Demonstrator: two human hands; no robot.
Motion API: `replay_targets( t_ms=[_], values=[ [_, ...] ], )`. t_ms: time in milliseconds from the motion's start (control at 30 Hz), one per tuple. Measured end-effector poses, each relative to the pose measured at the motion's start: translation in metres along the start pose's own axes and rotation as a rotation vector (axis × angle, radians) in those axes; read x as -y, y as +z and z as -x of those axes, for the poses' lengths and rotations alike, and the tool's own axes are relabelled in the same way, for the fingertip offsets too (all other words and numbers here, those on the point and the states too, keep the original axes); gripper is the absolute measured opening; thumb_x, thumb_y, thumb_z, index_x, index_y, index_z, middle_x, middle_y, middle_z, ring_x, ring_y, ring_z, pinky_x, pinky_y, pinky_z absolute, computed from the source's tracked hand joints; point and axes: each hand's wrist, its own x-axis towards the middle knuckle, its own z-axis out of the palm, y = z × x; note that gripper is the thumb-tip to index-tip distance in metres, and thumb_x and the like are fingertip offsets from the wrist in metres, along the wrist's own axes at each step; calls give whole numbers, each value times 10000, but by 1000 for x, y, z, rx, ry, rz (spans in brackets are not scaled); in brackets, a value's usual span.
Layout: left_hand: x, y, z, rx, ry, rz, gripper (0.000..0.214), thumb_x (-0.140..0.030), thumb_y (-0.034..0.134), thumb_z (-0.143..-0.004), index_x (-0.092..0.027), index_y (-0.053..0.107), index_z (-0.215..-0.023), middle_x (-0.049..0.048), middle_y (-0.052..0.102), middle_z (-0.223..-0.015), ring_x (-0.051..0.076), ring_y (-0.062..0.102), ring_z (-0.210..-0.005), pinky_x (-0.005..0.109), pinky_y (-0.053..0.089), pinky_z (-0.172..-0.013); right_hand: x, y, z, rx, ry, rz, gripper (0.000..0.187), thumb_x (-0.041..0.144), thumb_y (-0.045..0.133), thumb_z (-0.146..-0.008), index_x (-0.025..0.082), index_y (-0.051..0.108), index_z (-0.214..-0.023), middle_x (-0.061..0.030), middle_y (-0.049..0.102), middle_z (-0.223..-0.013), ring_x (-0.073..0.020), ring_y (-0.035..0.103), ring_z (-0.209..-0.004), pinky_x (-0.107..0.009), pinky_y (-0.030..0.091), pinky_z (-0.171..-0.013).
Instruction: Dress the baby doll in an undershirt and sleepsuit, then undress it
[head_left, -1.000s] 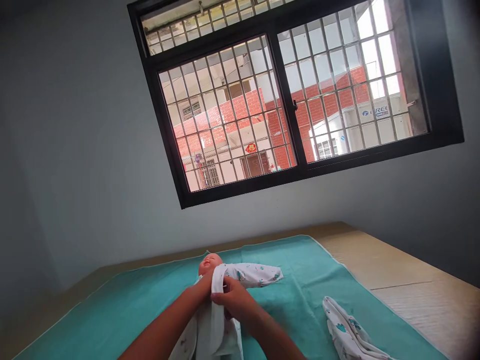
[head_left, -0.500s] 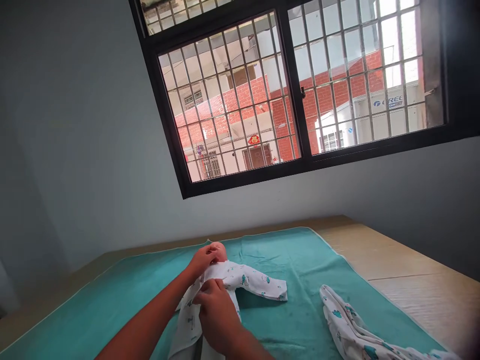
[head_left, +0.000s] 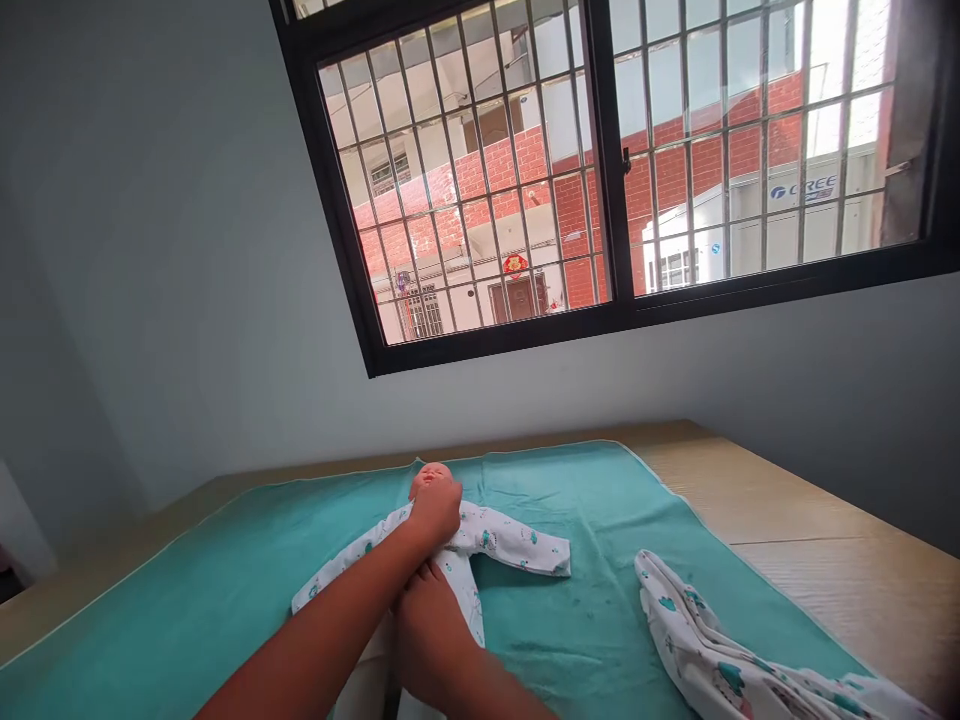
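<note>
A baby doll lies on its back, head toward the window, in a white baby outfit with teal prints. Both sleeves are spread outward. My left hand is closed at the collar just below the doll's chin, apparently gripping the fabric; its fingertips are hidden. Lower down, my right hand is curled over the front of the outfit, partly covered by my left forearm. Its fingers look closed on the cloth. The lower part of the outfit runs toward me beneath my arms.
A teal cloth covers much of the wooden table. A second white printed baby garment lies folded at the right. Beyond the table are a grey wall and a barred window.
My left hand has moved from beside the doll's head to the right side of the collar, crossing over my right hand. The left sleeve now shows more fully. The view has shifted slightly.
</note>
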Motion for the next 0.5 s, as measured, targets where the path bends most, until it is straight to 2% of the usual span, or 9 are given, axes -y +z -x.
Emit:
replay_targets(
  t_ms=[67,133,200,267,367,500],
  values=[
    [5,-7,-1,-12,-33,-4,267,-127,517,-757,-138,635,-996,179,634,-1107,295,568,-1094,386,402,-919,2,2,-1,-10,40,57,679,150,545,-767,186,380,-1425,-125,452,-1412,-296,396,-1303,-460,279,-1121],
    [13,-14,-3,-19,-83,-1,248,-126,463,-786,-164,633,-963,144,663,-1052,261,613,-999,350,430,-842,6,2,-3,-12,147,150,555,143,505,-810,130,448,-1362,-185,497,-1337,-330,450,-1232,-505,373,-1022],
    [24,-20,-6,-23,-158,6,247,-143,420,-816,-178,624,-951,125,683,-1005,246,638,-925,329,440,-770,9,-1,-6,-10,271,232,395,129,483,-822,102,557,-1208,-222,548,-1226,-357,503,-1140,-510,439,-895],
    [34,-21,-9,-19,-244,19,247,-175,398,-842,-178,612,-967,127,692,-992,244,649,-894,314,441,-718,13,-8,-8,31,367,238,266,107,493,-802,104,608,-1041,-216,602,-1073,-343,568,-1001,-456,465,-782],
    [44,-18,-11,3,-316,49,255,-206,384,-861,-172,598,-995,139,693,-1012,239,657,-867,297,437,-666,18,-16,-10,68,442,17,189,103,489,-803,146,590,-956,-126,645,-867,-252,612,-794,-340,439,-679],
    [49,-12,-7,39,-270,89,287,-215,354,-886,-168,579,-1057,133,698,-991,231,656,-840,292,426,-651,26,-18,-12,-77,394,-427,102,210,432,-889,211,527,-927,-23,657,-869,-156,595,-782,-236,388,-649]
  ],
)
